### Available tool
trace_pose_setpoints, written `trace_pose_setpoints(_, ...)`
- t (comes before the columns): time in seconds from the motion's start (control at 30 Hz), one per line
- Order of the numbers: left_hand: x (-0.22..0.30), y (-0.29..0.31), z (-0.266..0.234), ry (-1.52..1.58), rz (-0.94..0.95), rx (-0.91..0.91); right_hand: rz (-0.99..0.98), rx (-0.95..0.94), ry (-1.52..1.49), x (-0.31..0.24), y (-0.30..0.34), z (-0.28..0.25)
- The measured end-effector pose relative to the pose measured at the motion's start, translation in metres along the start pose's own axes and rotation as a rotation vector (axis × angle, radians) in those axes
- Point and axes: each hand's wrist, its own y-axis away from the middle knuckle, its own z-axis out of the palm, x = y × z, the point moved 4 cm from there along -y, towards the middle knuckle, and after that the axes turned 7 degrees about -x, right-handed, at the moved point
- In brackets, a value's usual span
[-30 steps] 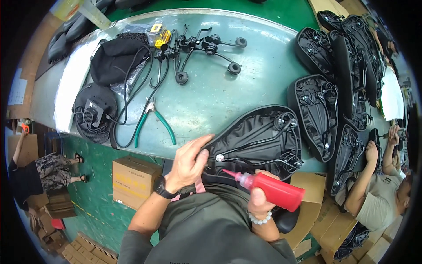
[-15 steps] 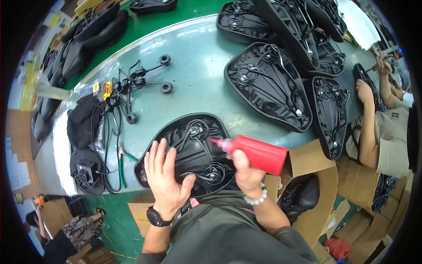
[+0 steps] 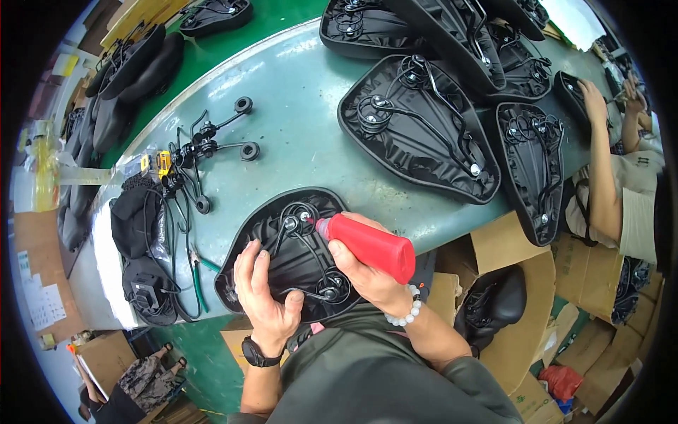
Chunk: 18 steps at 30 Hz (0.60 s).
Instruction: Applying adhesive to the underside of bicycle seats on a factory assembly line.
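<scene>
A black bicycle saddle [image 3: 300,263] lies upside down at the near edge of the workbench, its coil springs, wire rails and bolts showing. My right hand [image 3: 369,277] is wrapped round a red squeeze bottle [image 3: 373,247], tilted so that its narrow nozzle points left. That tip is at the bolts by the saddle's upper spring [image 3: 291,225]; whether it touches is unclear. My left hand [image 3: 268,297] is open at the saddle's left side, fingers stretched over its rim. The lower spring [image 3: 330,284] sits between my hands.
Several upturned saddles [image 3: 424,134] crowd the bench's far right. Black metal parts with round ends [image 3: 205,145], green-handled pliers [image 3: 198,283] and a cabled black device [image 3: 146,290] lie left. An open carton [image 3: 526,332] stands at my right. Another person's arm [image 3: 604,162] works farther right.
The bottle in my right hand has moved left, bringing its nozzle to the upper spring's bolts. My left hand stays at the saddle's left side, fingers slightly more bent. The view has shifted a little.
</scene>
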Motion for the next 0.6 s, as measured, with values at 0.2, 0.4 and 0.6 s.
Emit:
trace_pose_setpoints(0.2,-0.001,0.003,0.001,0.030,-0.007,0.004,0.272,0.021,-0.319,-0.007,0.024,-0.019)
trace_pose_setpoints(0.4,-0.002,0.002,0.001,0.051,-0.017,0.006,0.212,-0.041,-0.274,-0.007,0.040,-0.036)
trace_pose_setpoints(0.6,-0.001,0.002,0.002,0.054,-0.024,-0.009,0.223,-0.050,-0.157,-0.017,0.035,-0.038)
